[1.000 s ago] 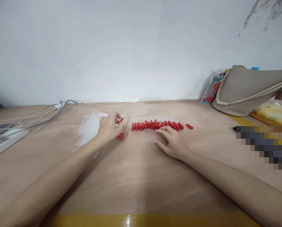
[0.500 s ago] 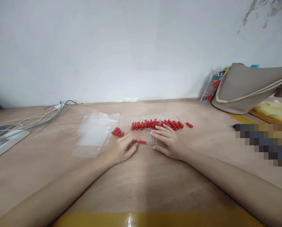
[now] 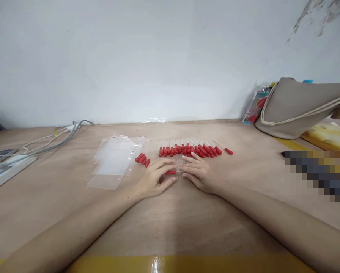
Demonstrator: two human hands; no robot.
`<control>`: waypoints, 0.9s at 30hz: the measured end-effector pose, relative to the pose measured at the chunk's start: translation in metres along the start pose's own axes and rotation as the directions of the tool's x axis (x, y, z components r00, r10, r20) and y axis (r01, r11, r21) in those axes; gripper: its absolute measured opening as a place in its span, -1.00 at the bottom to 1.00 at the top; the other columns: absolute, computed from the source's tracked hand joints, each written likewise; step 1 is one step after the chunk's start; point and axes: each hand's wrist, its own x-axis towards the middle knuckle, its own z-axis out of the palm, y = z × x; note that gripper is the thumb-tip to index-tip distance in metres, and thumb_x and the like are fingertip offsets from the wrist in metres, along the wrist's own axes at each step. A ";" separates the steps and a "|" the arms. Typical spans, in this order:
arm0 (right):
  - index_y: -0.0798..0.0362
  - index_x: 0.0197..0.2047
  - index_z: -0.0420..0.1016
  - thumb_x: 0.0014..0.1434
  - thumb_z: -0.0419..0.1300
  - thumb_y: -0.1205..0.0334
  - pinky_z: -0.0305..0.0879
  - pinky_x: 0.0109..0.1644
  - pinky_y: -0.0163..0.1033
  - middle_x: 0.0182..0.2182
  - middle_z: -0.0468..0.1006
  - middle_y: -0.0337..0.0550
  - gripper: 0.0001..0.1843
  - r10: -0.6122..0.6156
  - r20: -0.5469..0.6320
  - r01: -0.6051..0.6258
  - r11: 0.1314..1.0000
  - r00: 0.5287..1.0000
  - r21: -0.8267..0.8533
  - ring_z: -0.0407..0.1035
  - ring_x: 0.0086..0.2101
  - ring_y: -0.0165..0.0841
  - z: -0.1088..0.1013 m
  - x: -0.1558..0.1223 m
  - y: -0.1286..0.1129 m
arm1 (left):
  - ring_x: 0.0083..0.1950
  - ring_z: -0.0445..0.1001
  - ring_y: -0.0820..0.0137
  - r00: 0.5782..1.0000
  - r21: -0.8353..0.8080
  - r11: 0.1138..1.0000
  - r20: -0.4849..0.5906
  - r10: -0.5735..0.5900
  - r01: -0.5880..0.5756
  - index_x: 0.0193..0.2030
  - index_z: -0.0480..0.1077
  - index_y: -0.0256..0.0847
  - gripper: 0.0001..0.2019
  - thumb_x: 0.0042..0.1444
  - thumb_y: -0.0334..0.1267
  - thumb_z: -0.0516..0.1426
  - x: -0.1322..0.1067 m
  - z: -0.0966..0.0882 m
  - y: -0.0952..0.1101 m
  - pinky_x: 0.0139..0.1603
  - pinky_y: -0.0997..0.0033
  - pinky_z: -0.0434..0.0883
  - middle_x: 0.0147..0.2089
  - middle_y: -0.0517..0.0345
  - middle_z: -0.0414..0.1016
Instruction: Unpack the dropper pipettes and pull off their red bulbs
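Note:
A dropper with a red rubber bulb (image 3: pixel 170 172) lies crosswise on the table between my hands, its clear stem running toward the right fingers. My left hand (image 3: pixel 158 176) rests around the bulb, fingers stretched over it and thumb apart below. Facing it, my right hand (image 3: pixel 200 172) has its fingers extended, the tips on thin clear tubes (image 3: pixel 179 163) lying side by side. Just beyond the hands is a row of red-bulbed droppers (image 3: pixel 184 149), stems pointing to the wall. Several loose red bulbs (image 3: pixel 141 158) sit left of them.
Clear plastic bags (image 3: pixel 110 163) overlap on the left. One more red-bulbed dropper (image 3: pixel 229 151) lies right of the row. A power strip (image 3: pixel 13 172) with cables is at far left. A grey-beige bag (image 3: pixel 289 110) and a colourful package (image 3: pixel 255 106) stand at the back right.
My left hand has moved right and loosened from a pinch on the red bulb to fingers stretched over it. The right hand has shifted slightly left and lower over the tubes.

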 end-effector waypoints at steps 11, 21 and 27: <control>0.10 -0.04 0.41 0.20 0.03 0.34 0.29 0.12 -0.17 -0.10 0.51 -0.03 -0.73 -0.080 -0.057 0.088 0.984 0.995 0.156 0.37 -0.05 -0.37 0.003 0.000 -0.005 | -0.14 0.39 0.37 0.989 0.045 0.999 0.149 -0.003 -0.003 -0.26 0.36 -0.22 -0.81 0.22 -0.26 -0.04 0.003 -0.001 0.005 -0.02 0.29 0.27 -0.25 0.09 0.44; 0.11 -0.09 0.42 0.19 0.03 0.36 0.28 0.12 -0.17 -0.13 0.52 -0.02 -0.76 -0.136 -0.045 0.139 0.987 0.990 0.079 0.35 -0.02 -0.35 -0.001 -0.007 -0.002 | 0.18 0.24 0.34 0.971 0.067 0.997 0.236 0.029 -0.046 -0.21 0.37 -0.20 -0.79 0.24 -0.28 -0.08 -0.001 -0.008 0.004 0.25 0.20 0.08 -0.02 0.09 0.44; 0.04 -0.09 0.44 0.21 0.02 0.32 0.33 -0.10 -0.19 -0.28 0.55 -0.12 -0.75 0.045 -0.125 -0.050 0.998 0.991 -0.042 0.41 -0.20 -0.35 -0.018 -0.007 0.007 | 0.08 0.31 0.30 0.990 0.148 0.987 0.115 -0.079 0.062 -0.07 0.34 -0.18 -0.77 0.24 -0.28 -0.08 -0.017 -0.030 -0.018 0.11 0.19 0.25 -0.02 0.05 0.41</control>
